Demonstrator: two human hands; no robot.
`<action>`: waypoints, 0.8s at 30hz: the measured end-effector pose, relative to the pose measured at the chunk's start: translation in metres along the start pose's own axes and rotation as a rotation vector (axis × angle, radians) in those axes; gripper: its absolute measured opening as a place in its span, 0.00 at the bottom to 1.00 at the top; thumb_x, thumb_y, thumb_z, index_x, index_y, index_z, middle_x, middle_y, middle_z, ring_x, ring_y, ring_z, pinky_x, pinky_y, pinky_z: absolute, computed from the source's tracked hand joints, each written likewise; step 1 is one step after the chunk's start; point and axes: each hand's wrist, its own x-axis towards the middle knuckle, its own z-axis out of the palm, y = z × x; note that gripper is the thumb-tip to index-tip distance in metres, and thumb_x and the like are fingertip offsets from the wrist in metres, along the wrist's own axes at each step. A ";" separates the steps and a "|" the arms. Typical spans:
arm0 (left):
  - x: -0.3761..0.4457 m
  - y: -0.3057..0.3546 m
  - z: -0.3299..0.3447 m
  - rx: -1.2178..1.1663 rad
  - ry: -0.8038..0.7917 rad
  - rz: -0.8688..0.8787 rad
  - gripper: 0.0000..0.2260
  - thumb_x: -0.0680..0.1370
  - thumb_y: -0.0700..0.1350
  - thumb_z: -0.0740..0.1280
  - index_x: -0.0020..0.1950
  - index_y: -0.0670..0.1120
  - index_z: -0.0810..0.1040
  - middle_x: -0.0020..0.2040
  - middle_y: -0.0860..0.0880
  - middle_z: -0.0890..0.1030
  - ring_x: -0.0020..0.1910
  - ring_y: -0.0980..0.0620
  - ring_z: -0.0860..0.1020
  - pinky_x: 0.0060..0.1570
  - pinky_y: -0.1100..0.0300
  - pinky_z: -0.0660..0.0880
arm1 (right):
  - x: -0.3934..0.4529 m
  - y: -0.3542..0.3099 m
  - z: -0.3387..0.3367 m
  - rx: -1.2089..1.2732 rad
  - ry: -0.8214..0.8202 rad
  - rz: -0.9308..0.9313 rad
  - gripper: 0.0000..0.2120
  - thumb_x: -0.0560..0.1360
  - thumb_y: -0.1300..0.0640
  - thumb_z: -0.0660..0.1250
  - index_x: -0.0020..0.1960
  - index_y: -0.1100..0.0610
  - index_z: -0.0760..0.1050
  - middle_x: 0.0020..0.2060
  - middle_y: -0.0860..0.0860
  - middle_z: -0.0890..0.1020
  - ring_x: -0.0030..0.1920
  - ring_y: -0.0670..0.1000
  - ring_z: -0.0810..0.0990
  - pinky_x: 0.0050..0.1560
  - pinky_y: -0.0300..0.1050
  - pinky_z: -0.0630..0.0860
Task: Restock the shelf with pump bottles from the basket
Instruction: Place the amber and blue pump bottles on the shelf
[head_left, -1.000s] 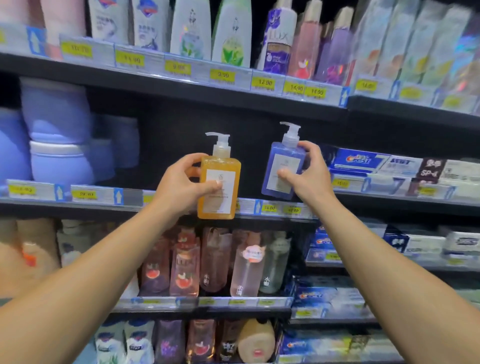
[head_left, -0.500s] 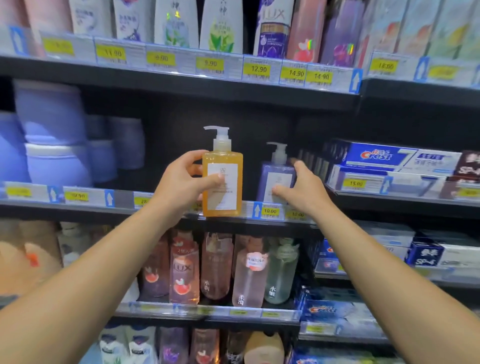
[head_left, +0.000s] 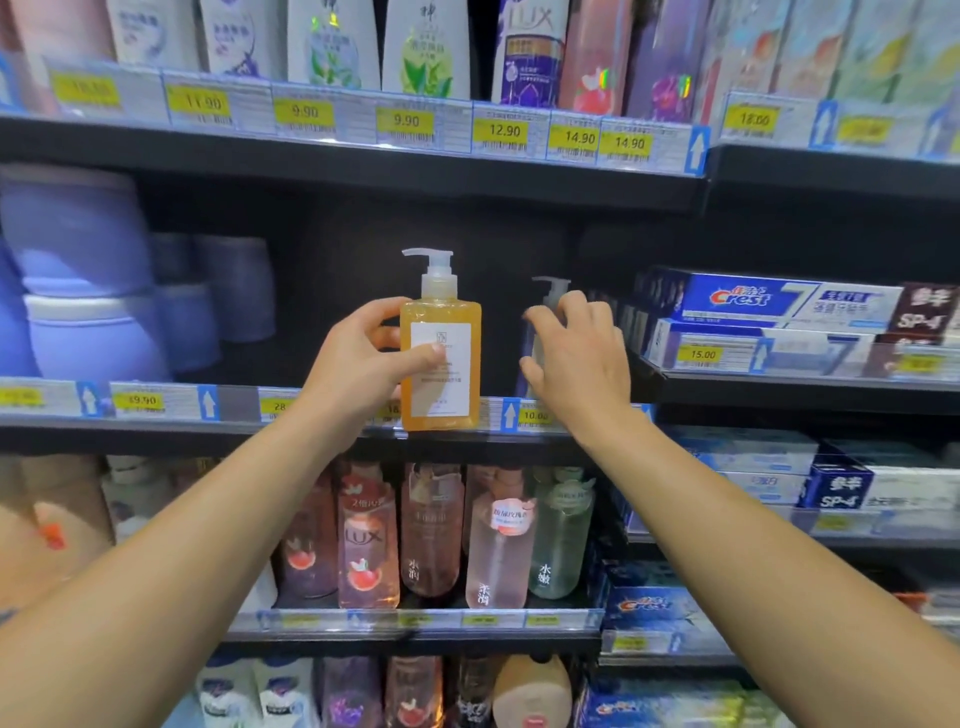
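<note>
2 bare forearms reach up from the bottom corners toward the middle shelf (head_left: 322, 427). The left hand (head_left: 358, 371) holds the orange pump bottle (head_left: 440, 358) upright at the shelf's front edge: the thumb lies across the white label on the front face, the other fingers (head_left: 382, 307) curl round the bottle's left side and back, so the fingers are clamped on the bottle's body below the pump. The bottle's base sits level with the price-tag strip (head_left: 156, 402), in front of it; whether it touches the shelf board cannot be told. Its white pump head points left.

The right hand (head_left: 582, 358) is just right of the orange bottle, apart from it. Its fingers are spread and loosely curved around the purple pump bottle (head_left: 540, 332), which stands further back on the same shelf and is mostly hidden behind the hand; only the grey pump top and a strip of the body show. The fingertips sit near the bottle's shoulder and neck, but whether they press on it or hover just off it cannot be told.

Deeper on that shelf, purple tubs (head_left: 78, 270) stand stacked at the left, and Crest toothpaste boxes (head_left: 779, 301) lie at the right. Above, a row of tall bottles (head_left: 421, 47) stands behind yellow price tags reading 11.90, 9.90, 9.90, 12.90, 14.90, 14.90.
</note>
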 end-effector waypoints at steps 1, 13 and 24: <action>0.000 0.000 0.000 -0.001 0.000 0.001 0.22 0.74 0.44 0.73 0.67 0.52 0.74 0.53 0.52 0.83 0.52 0.52 0.83 0.39 0.59 0.77 | 0.001 0.003 0.001 -0.007 0.005 0.019 0.22 0.73 0.50 0.69 0.66 0.50 0.71 0.56 0.53 0.70 0.55 0.56 0.68 0.51 0.48 0.69; -0.001 0.001 0.001 0.005 0.016 -0.003 0.23 0.74 0.45 0.73 0.68 0.52 0.72 0.55 0.52 0.82 0.54 0.51 0.81 0.45 0.54 0.80 | 0.004 0.034 0.004 -0.104 -0.048 0.115 0.25 0.74 0.51 0.70 0.68 0.53 0.67 0.63 0.57 0.71 0.58 0.57 0.70 0.54 0.50 0.71; 0.002 0.002 -0.002 -0.012 0.010 -0.014 0.23 0.74 0.44 0.74 0.67 0.52 0.73 0.54 0.52 0.83 0.53 0.50 0.83 0.48 0.46 0.82 | 0.029 0.032 0.019 -0.120 -0.201 0.151 0.28 0.74 0.56 0.70 0.70 0.53 0.62 0.68 0.59 0.63 0.66 0.63 0.66 0.55 0.53 0.74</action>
